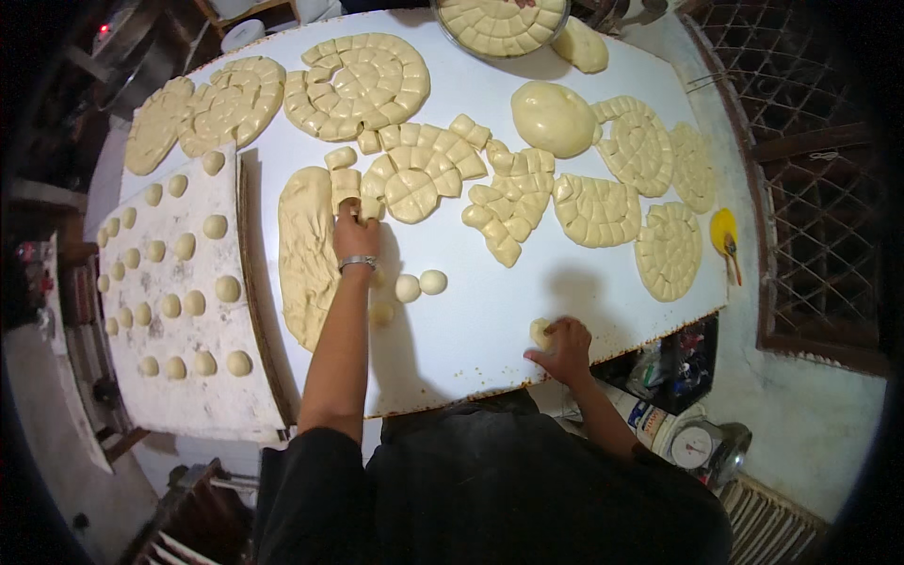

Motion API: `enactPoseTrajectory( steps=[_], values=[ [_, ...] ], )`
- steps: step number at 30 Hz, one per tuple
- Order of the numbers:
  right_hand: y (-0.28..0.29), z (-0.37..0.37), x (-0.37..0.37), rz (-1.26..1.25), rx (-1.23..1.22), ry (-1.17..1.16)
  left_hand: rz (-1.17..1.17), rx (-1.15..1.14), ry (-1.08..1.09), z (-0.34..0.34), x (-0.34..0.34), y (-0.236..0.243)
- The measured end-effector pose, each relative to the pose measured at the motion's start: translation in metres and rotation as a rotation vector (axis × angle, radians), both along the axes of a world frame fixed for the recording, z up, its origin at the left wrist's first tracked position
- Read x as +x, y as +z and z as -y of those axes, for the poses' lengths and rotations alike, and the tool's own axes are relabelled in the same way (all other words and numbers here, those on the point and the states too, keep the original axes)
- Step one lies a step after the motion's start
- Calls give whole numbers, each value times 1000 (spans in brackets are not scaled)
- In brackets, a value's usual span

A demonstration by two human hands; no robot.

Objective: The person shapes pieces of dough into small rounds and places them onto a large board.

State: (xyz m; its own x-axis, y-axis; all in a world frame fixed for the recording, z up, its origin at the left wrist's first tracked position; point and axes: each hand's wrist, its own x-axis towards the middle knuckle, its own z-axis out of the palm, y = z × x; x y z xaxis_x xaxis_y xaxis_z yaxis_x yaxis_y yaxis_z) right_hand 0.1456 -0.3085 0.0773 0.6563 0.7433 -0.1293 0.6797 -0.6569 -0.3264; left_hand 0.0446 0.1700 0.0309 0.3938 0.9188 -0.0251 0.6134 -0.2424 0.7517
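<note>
My left hand [358, 235], with a bracelet at its wrist, reaches forward over the table. Its fingers close on a small cut dough piece [372, 205], partly hidden by the hand. Beside that hand lies a long, uncut dough slab [306, 254]. Close to the front edge, my right hand [567, 350] curls around a small dough ball [540, 332] resting on the tabletop. Between my hands sit two smooth dough balls [420, 284], touching each other. A scored dough round [414, 169], partly broken into pieces, lies just past my left hand.
Several scored dough rounds [358, 85] spread across the white table [480, 330]. A smooth dough mound [554, 119] lies at the far right. On the left, a floured board [217, 405] carries rows of dough balls. A yellow scraper [723, 234] is at the right edge; a dial scale [692, 446] stands below.
</note>
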Motion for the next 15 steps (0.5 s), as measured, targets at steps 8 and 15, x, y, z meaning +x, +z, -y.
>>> enactPoseTrajectory(
  steps=[8,15],
  values=[
    [-72,31,45,-13,243,544,227,-217,-111,107,-94,106],
    [-56,-17,44,-107,379,469,-419,206,-71,352,-185,5]
  ],
)
